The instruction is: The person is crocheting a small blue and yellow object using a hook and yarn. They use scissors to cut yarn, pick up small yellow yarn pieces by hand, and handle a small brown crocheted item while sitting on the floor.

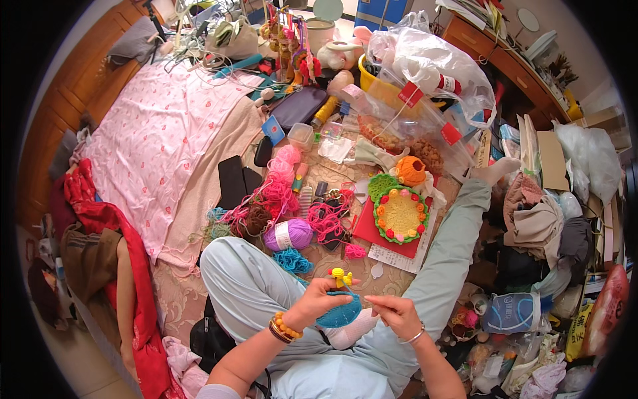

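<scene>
A round blue crocheted piece (pixel 341 312) hangs from my left hand (pixel 318 300), its top edge pinched between thumb and fingers. On that hand's index finger sits a small yellow duck-shaped figure (pixel 341 277). My right hand (pixel 397 315) is closed in a pinch just right of the blue piece; what its fingertips hold is too small to tell. Between my legs and the pile ahead lies a blue yarn tangle (pixel 292 261), beside a purple yarn ball (pixel 288 235) with a paper band.
Pink yarn (pixel 278 189) and brown yarn (pixel 258 218) lie ahead of my knees. A green-edged yellow crocheted piece (pixel 401 214) rests on a red booklet (pixel 372 229), near an orange crocheted piece (pixel 410 171). A black phone (pixel 232 183) lies left; bags crowd the right.
</scene>
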{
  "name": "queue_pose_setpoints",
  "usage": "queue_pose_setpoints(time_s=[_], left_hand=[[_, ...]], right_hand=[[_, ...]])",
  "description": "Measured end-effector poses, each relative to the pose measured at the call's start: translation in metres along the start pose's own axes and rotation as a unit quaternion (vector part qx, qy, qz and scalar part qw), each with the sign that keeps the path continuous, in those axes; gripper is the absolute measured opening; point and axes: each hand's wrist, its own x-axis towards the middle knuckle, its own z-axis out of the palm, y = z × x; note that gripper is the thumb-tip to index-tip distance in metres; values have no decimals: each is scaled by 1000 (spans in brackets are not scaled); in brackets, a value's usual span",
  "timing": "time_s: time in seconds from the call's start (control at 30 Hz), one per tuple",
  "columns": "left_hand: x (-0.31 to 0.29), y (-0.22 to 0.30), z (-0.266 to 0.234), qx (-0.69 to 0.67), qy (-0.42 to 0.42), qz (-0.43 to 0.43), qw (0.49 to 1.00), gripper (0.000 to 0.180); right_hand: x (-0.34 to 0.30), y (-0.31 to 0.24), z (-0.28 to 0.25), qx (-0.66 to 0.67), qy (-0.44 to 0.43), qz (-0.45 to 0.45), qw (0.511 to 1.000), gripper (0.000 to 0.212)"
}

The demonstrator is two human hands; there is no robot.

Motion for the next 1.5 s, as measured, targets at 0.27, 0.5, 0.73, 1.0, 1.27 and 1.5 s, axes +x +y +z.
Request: queue_pose_setpoints(time_s=[0.27,0.5,0.73,1.0,1.27,1.5], left_hand=[[-3,-5,5,297,91,216,926,57],[-6,7,0,-70,38,-30,996,67],[-7,18,-7,-49,12,-51,997,63],[-2,-3,-3,308,42,193,931,20],[-1,-7,8,35,67,72,995,53],[-8,7,-2,-97,33,-55,993,47]], right_hand=[[21,-1,39,503,27,271,820,31],[13,-8,39,41,163,-3,986,32],[9,-19,6,-292,69,-69,951,36],[17,-12,10,266,-33,230,935,27],[14,3,36,469,96,252,841,25],[17,-15,3,-109,20,-65,992,39]])
